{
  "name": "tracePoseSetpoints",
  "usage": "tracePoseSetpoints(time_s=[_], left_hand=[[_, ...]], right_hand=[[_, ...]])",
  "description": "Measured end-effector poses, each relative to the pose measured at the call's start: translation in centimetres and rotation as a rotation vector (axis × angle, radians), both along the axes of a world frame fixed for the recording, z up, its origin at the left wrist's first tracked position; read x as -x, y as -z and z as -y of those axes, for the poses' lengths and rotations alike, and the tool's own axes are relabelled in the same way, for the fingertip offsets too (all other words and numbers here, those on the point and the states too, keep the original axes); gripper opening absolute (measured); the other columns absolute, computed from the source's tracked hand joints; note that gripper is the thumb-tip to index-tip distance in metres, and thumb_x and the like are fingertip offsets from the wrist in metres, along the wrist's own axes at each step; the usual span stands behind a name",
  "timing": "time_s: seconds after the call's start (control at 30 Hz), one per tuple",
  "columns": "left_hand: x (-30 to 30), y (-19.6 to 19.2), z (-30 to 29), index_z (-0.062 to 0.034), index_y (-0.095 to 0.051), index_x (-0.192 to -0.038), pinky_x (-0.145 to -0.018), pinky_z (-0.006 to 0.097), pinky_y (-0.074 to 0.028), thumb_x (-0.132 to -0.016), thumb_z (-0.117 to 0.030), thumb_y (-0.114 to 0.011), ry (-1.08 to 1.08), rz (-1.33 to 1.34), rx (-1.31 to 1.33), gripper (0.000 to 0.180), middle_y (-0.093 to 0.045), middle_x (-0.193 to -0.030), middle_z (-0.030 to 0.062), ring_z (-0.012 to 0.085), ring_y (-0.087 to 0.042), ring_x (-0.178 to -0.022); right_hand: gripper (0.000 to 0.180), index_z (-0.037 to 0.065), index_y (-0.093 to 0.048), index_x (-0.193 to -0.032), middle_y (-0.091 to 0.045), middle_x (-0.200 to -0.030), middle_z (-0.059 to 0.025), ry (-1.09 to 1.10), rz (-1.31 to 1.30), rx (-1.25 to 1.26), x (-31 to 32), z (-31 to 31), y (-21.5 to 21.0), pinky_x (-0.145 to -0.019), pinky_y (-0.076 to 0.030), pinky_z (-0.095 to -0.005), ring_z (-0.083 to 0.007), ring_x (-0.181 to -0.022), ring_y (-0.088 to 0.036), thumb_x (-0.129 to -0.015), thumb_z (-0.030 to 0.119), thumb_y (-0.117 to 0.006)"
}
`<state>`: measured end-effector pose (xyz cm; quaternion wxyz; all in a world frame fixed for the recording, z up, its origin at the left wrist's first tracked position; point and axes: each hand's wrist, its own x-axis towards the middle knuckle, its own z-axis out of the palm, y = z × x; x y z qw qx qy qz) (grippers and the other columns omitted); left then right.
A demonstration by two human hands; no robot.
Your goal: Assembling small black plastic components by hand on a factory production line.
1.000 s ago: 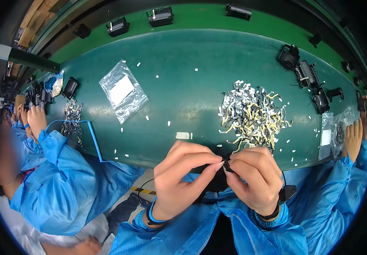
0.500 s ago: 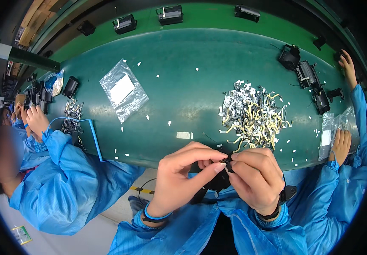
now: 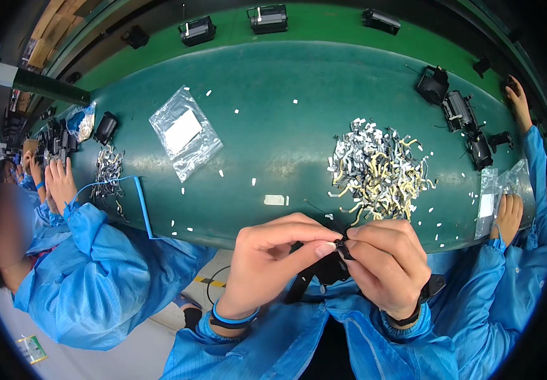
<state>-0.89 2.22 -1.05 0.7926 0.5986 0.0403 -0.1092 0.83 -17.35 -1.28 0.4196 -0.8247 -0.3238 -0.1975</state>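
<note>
Deep green, the smooth-topped counter (image 3: pixel 254 82) curves across the view, with a brighter green strip (image 3: pixel 324 28) beyond its far edge. Compared with a second ago, the boxy black plastic unit (image 3: pixel 269 19) on that strip sits farther right, and a co-worker's hand (image 3: pixel 519 104) has come up at the far right; neither alters the close handwork in front. What matters there is a small glossy black part (image 3: pixel 345 252), held just off the counter's near edge (its exact form is mostly hidden by fingers). The left hand (image 3: pixel 254 266) has thumb and forefinger drawn to a narrow pinch on its left end; the right hand (image 3: pixel 390 266), fingers curled, grips it opposite. Just beyond lies a tangled heap of white, grey and yellow wires (image 3: pixel 378 168).
</note>
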Motion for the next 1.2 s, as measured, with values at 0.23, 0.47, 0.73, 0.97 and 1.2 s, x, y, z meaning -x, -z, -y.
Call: tracePoseSetpoints(time_s=[0.23,0.47,0.73,0.97,1.2], left_hand=[[-0.5,0.5,-0.7,0.0079,-0.077,-0.098,-0.071,0.025,-0.053,-0.084,0.009,-0.075,0.095,-0.077,0.039,0.014,-0.073,-0.092,0.0155,0.0167,-0.069,-0.082],[-0.8,0.5,-0.7,0.0082,-0.077,-0.097,-0.069,0.025,-0.055,-0.082,0.011,-0.075,0.121,-0.076,0.091,0.015,-0.071,-0.087,0.015,0.0171,-0.069,-0.077],[-1.0,0.5,-1.1,0.0074,-0.076,-0.098,-0.069,0.025,-0.052,-0.081,0.014,-0.074,0.179,-0.087,0.092,0.018,-0.069,-0.089,0.0136,0.0157,-0.067,-0.079],[-1.0,1.2,-1.4,0.0053,-0.077,-0.098,-0.069,0.024,-0.051,-0.084,0.01,-0.076,0.208,-0.022,0.098,0.016,-0.07,-0.091,0.0113,0.0142,-0.067,-0.082],[-0.2,1.4,-0.8,0.0019,-0.075,-0.107,-0.073,0.026,-0.052,-0.083,0.008,-0.079,0.105,0.158,0.047,0.025,-0.072,-0.095,0.0102,0.0144,-0.067,-0.085]], right_hand=[[0.033,-0.005,-0.072,-0.093,-0.072,-0.098,-0.0154,-0.059,-0.072,-0.062,0.0,0.3,-0.3,-0.068,-0.058,-0.0349,-0.03,-0.084,-0.07,-0.061,-0.008,-0.083],[0.033,-0.006,-0.072,-0.093,-0.071,-0.098,-0.0158,-0.079,-0.092,-0.078,0.2,0.5,-0.2,-0.068,-0.058,-0.0356,-0.0311,-0.083,-0.07,-0.062,-0.007,-0.083],[0.033,-0.005,-0.07,-0.093,-0.071,-0.098,-0.0157,-0.089,-0.073,-0.058,0.2,0.5,0.1,-0.068,-0.059,-0.0358,-0.0309,-0.082,-0.069,-0.064,-0.005,-0.085],[0.036,-0.003,-0.072,-0.096,-0.071,-0.097,-0.0152,-0.041,-0.138,-0.132,0.3,0.5,-0.3,-0.069,-0.058,-0.0353,-0.0287,-0.083,-0.07,-0.066,0.004,-0.091],[0.039,-0.002,-0.072,-0.098,-0.07,-0.103,-0.0152,0.004,-0.227,-0.166,-0.1,0.9,-0.2,-0.072,-0.059,-0.0375,-0.0298,-0.088,-0.071,-0.066,0.008,-0.091]])
